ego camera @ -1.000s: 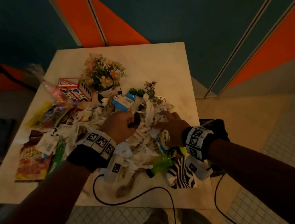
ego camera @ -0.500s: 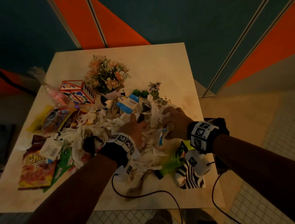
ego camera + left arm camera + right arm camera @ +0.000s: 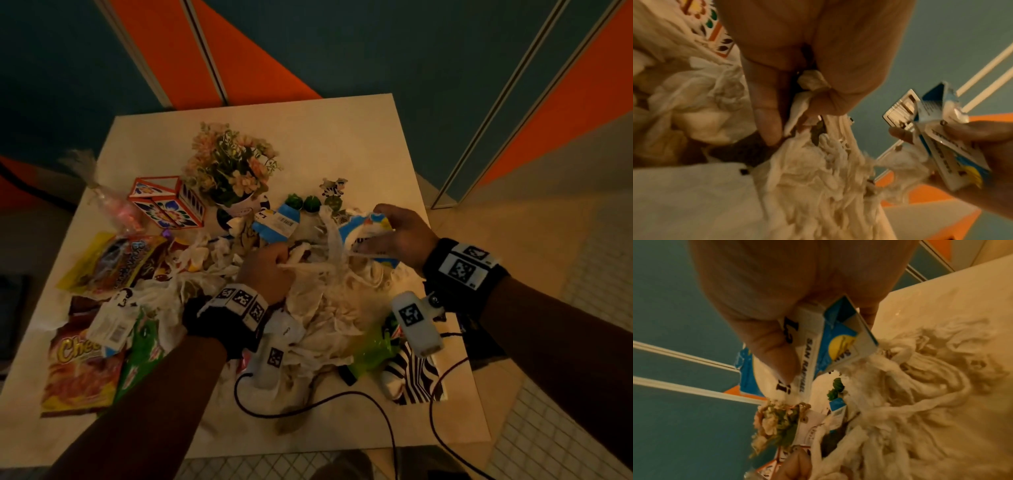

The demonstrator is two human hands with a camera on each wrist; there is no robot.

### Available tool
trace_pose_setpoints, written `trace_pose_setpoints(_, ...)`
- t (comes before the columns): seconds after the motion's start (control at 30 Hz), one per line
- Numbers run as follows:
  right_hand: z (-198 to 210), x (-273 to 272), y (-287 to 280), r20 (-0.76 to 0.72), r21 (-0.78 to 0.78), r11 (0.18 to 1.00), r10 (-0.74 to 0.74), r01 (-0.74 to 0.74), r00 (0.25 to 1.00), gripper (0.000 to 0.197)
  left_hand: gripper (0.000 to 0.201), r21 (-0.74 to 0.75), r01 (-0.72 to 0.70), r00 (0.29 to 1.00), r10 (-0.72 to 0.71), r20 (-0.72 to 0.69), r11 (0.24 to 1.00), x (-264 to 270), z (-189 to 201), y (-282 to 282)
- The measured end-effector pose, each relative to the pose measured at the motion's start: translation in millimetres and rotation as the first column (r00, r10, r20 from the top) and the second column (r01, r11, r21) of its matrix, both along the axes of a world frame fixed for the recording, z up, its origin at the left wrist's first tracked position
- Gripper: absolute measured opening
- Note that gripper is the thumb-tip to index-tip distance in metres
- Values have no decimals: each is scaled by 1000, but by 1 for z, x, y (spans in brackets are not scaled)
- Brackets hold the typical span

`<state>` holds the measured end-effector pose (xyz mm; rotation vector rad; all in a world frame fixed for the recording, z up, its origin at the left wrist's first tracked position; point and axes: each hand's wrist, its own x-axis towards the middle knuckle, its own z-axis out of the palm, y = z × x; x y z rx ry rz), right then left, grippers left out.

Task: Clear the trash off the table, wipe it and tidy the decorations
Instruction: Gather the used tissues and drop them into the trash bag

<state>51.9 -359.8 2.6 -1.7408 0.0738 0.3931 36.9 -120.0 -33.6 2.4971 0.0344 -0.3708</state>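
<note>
A heap of crumpled white tissue paper [image 3: 318, 301] covers the middle of the cream table [image 3: 342, 137]. My left hand [image 3: 270, 270] pinches a twisted strand of that tissue [image 3: 809, 97] in the heap's middle. My right hand [image 3: 397, 233] grips a blue-and-white carton [image 3: 363, 236], printed SAN RAFAEL [image 3: 807, 363], lifted above the heap's right side with tissue strands hanging from it. A flower pot [image 3: 233, 171], a painted box [image 3: 168, 202], small green cacti [image 3: 303, 202] and a zebra figure [image 3: 334, 188] stand behind the heap.
Snack bags [image 3: 82, 363] and wrappers [image 3: 116, 263] lie along the table's left side. Another blue carton [image 3: 277, 222] lies by the pot. A green bottle [image 3: 373, 353] and a zebra-striped item [image 3: 414, 377] sit near the front right edge. Black cables [image 3: 308, 407] cross the front.
My right hand has lifted the blue-and-white carton out of the tissue heap, up and to the right. My left hand moved into the heap's middle and pinched a tissue strand.
</note>
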Motion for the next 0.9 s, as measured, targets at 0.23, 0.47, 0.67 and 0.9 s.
trace_pose_setpoints(0.23, 17, 10, 14, -120, 210, 963, -144, 167, 982, 26, 18, -113, -68, 952, 98, 290, 991, 3, 14, 4)
trace_pose_setpoints(0.47, 20, 11, 16, -130, 178, 955, -215, 236, 968, 45, 57, 220, 137, 974, -91, -206, 966, -4, -18, -31)
trace_pose_setpoints(0.67, 23, 6, 4, -60, 160, 955, -244, 251, 968, 37, 95, 261, 120, 957, -41, -288, 958, -10, -46, -32)
trace_pose_setpoints(0.9, 26, 0, -5, -16, 155, 958, -242, 242, 970, 30, 48, 88, 190, 968, -171, -184, 978, -18, -40, -27)
